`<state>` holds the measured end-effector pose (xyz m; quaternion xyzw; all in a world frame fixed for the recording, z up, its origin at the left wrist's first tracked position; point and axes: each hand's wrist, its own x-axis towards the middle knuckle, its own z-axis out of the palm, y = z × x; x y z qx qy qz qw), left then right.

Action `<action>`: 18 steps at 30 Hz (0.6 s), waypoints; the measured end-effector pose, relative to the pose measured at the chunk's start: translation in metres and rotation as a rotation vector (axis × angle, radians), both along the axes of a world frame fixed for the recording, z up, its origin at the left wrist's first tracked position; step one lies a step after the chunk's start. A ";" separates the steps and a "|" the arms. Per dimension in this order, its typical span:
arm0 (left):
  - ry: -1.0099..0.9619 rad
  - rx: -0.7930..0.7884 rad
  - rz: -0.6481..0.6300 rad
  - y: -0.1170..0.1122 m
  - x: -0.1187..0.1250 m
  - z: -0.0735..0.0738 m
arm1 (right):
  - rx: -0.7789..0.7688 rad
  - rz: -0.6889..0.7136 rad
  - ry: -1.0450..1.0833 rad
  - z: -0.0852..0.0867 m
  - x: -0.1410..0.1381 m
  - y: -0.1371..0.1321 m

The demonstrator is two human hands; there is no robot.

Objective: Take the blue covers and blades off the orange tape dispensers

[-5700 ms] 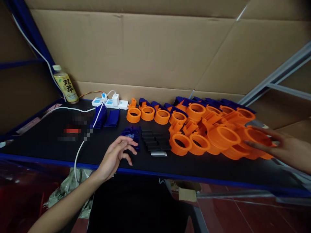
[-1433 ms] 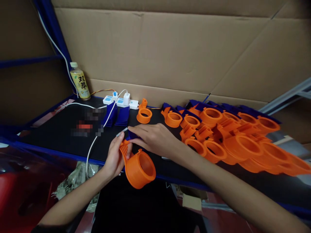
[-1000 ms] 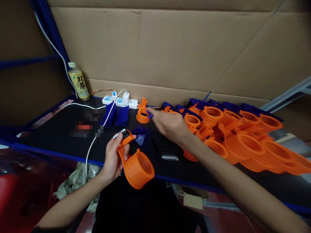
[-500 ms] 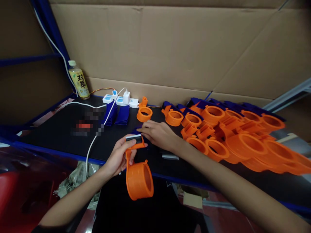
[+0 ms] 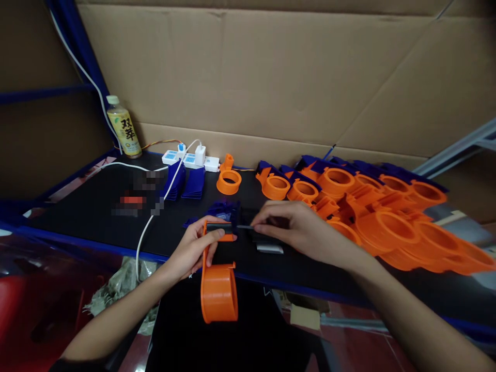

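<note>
In the head view my left hand (image 5: pixel 197 245) grips an orange tape dispenser (image 5: pixel 219 295) by its upper end, thumb pressed on a black roller (image 5: pixel 217 229). The dispenser's ring hangs below, over the table's front edge. To the right of the roller, my right hand (image 5: pixel 289 222) pinches a thin grey rod (image 5: pixel 245 227) between thumb and fingers, its tip close to the roller's end. Whether the rod touches it I cannot tell. Loose dark blue pieces (image 5: pixel 221 211) lie just behind the dispenser. A few flat silvery strips (image 5: pixel 270 248) rest under my right hand.
Many orange dispensers (image 5: pixel 391 230), several with blue parts, crowd the right side; a single orange one (image 5: pixel 228 182) stands at the back. Two stacks of blue plates (image 5: pixel 194 182), a white power strip (image 5: pixel 211 164), a white cable (image 5: pixel 145 227) and a drink bottle (image 5: pixel 124 129) are at left.
My right hand has moved right from behind the dispenser's head and now pinches a thin rod. The dispenser has turned slightly in my left hand, and its white toothed edge no longer shows.
</note>
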<state>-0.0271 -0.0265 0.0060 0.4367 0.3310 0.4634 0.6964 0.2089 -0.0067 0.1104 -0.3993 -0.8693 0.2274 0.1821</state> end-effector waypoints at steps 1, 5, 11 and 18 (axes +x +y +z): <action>0.001 0.003 0.006 0.000 0.000 0.001 | 0.012 -0.027 -0.031 -0.003 0.012 -0.005; 0.000 0.001 0.014 -0.001 0.001 0.001 | 0.115 -0.059 -0.167 -0.029 0.045 -0.023; 0.036 0.016 0.007 -0.001 0.001 0.002 | 0.313 -0.049 -0.247 -0.064 0.051 -0.031; 0.094 0.050 0.010 0.000 0.007 0.004 | 0.361 -0.068 -0.151 -0.049 0.033 -0.035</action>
